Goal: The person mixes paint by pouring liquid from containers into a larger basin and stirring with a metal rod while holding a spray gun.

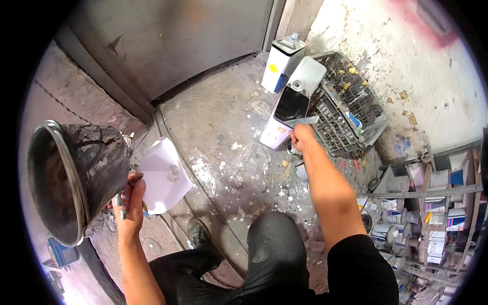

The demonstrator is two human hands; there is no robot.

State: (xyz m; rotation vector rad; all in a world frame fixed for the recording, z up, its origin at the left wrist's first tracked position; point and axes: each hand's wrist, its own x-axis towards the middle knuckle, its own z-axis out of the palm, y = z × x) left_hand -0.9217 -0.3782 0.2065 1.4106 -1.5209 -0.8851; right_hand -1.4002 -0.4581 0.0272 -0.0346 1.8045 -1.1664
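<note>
My right hand (303,136) reaches forward, its fingers closed on a flat grey strip (306,121) that may be a mixing stick. The strip lies over the near side of an open rectangular can (274,133), white outside and dark within. Just below that hand stands a small round tin (294,150), partly hidden. My left hand (132,203) is closed around something with a metal fitting (122,199); the rest of it is mostly hidden. Right beside the left fingers is a curved white sheet (161,175). Whether the hand grips the sheet cannot be seen.
A large dark bucket (101,168) looms at the left. Behind the open can are a capped can (283,63) and a pale jug (308,76). A black plastic crate (338,122) leans by the wall. Shelves (432,194) crowded with tins stand at right. Paint spots mark the floor (218,122).
</note>
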